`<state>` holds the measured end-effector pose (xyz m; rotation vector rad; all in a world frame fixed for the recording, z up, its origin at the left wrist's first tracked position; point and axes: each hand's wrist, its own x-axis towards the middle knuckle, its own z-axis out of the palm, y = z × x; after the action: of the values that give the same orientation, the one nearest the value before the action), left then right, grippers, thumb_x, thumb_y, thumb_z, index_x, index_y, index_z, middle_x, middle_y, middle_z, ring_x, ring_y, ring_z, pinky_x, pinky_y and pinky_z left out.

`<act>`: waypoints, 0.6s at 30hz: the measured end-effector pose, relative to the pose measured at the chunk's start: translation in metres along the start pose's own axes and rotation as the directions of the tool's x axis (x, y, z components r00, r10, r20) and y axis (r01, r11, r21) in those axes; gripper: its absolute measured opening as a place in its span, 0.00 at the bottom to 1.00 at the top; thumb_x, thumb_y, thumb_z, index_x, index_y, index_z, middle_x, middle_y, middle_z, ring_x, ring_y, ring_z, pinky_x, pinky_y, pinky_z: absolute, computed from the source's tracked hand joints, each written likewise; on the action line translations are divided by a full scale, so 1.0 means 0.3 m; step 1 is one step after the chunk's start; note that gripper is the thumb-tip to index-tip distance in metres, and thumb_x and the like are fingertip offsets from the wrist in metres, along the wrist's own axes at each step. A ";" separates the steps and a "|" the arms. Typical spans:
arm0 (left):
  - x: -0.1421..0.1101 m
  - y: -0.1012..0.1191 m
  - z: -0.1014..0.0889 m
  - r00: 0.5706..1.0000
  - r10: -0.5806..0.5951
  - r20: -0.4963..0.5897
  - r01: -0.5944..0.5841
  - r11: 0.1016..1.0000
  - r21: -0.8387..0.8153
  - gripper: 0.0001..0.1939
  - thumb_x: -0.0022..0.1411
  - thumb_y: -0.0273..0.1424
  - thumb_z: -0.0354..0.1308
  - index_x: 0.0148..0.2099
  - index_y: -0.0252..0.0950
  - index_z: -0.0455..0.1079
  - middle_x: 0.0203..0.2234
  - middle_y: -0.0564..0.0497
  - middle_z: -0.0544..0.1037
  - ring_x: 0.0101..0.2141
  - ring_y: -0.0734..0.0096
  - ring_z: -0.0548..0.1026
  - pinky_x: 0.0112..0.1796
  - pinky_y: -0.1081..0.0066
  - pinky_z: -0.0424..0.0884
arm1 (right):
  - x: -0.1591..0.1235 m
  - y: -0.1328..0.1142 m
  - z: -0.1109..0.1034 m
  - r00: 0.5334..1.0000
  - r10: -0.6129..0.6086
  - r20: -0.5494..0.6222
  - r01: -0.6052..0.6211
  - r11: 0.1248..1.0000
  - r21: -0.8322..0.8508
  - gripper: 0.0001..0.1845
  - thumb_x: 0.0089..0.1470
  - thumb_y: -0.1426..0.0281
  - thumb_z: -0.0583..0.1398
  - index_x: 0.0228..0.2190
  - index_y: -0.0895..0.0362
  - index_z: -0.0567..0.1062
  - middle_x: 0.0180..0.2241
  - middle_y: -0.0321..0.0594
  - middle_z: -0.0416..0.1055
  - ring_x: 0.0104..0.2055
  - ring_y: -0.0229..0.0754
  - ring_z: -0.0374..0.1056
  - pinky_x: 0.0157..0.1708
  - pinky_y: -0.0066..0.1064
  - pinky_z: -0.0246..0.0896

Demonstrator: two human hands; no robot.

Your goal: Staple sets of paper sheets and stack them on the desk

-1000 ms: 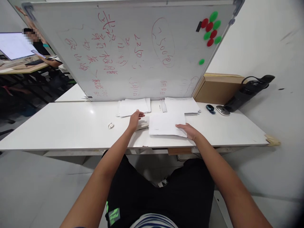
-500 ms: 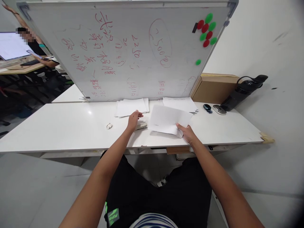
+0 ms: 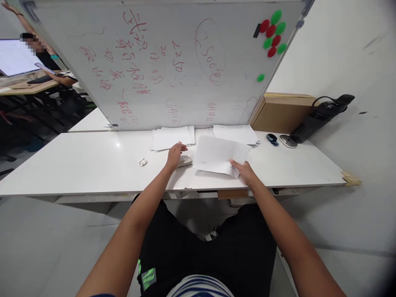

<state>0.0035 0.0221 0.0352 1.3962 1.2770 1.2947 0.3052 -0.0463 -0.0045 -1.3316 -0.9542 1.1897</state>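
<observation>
My right hand point(image 3: 244, 170) grips white sheets of paper point(image 3: 216, 154) by their lower right edge, thumb on top. The sheets are tilted above the table. My left hand point(image 3: 175, 154) is raised just left of them, its fingers stretched toward the right and holding nothing that I can see. Right beside that hand lies a pale, long object point(image 3: 185, 162) that looks like a stapler, partly hidden. Behind my left hand rests a stack of white paper point(image 3: 171, 138). Another paper stack point(image 3: 233, 134) lies behind the held sheets.
A whiteboard point(image 3: 185, 95) stands along the back of the white table point(image 3: 86, 165). A small white ring-shaped item point(image 3: 142, 162) lies at left. On the right are a watch point(image 3: 272, 139), a mouse point(image 3: 288, 141), a black bottle point(image 3: 321, 119) and a cardboard box point(image 3: 283, 115). A person point(image 3: 46, 57) sits far left.
The view has shifted slightly. Both hands and the held sheets keep nearly the same positions.
</observation>
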 end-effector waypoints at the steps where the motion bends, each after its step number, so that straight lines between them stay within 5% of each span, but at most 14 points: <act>1: 0.000 0.002 -0.001 1.000 -0.002 0.005 0.002 1.000 0.003 0.26 0.63 0.51 0.43 0.36 0.35 0.72 0.34 0.43 0.79 0.41 0.60 0.76 0.42 0.62 0.67 | -0.001 -0.001 0.000 1.000 0.006 -0.002 -0.006 1.000 -0.009 0.23 0.43 0.58 0.68 0.41 0.54 0.73 0.47 0.42 0.74 0.53 0.47 0.68 0.52 0.35 0.65; 18: 0.008 -0.015 0.000 1.000 0.003 -0.004 -0.003 0.999 -0.037 0.26 0.64 0.50 0.43 0.35 0.35 0.72 0.33 0.44 0.79 0.40 0.60 0.76 0.41 0.62 0.67 | -0.004 -0.007 -0.005 0.999 0.025 0.042 -0.024 0.999 -0.025 0.24 0.43 0.58 0.68 0.42 0.54 0.74 0.48 0.41 0.74 0.54 0.48 0.67 0.54 0.38 0.63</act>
<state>0.0027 0.0250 0.0310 1.3706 1.2476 1.3180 0.3064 -0.0476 -0.0025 -1.3455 -0.9883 1.2325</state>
